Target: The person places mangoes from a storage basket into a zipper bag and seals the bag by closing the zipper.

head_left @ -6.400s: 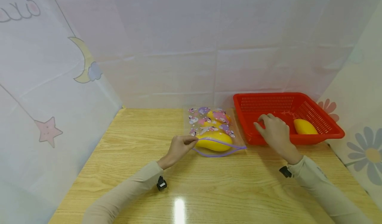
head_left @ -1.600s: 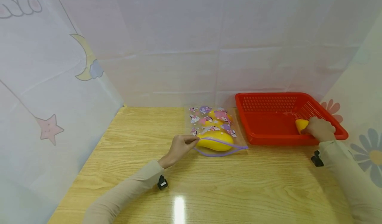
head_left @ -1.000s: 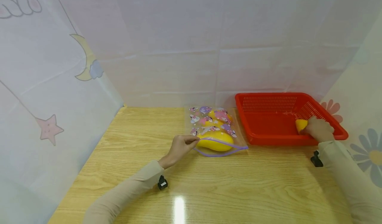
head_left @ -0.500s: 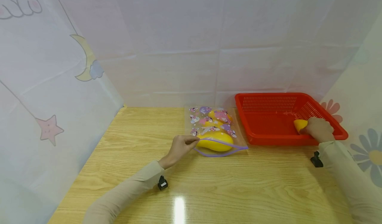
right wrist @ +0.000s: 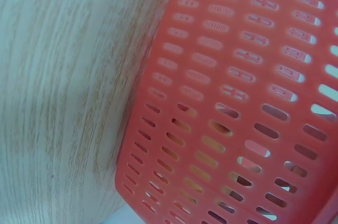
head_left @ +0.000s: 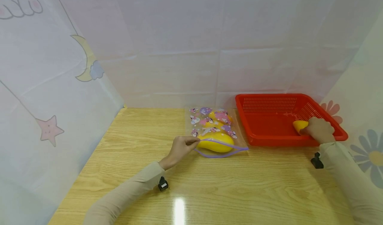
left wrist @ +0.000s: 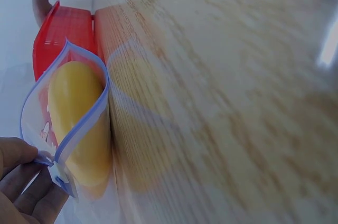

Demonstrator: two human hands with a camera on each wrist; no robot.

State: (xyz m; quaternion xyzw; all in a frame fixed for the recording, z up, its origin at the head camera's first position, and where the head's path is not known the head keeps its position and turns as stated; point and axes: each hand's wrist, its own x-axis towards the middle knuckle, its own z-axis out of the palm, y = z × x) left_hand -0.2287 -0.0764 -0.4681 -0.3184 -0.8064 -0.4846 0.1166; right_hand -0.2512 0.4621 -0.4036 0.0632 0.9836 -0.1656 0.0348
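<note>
Left hand (head_left: 179,149) pinches printed bag (head_left: 213,129) — right hand (head_left: 320,130) grips yellow fruit (head_left: 299,126) inside red basket (head_left: 266,124).

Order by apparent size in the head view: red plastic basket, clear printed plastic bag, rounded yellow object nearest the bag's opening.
Largest: red plastic basket
Next: clear printed bag
Smallest: yellow object

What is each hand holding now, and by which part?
Left hand pinches the printed bag at the left end of its open purple-edged mouth. Right hand grips the yellow fruit in the red basket by its right end; finger placement is hidden.
</note>
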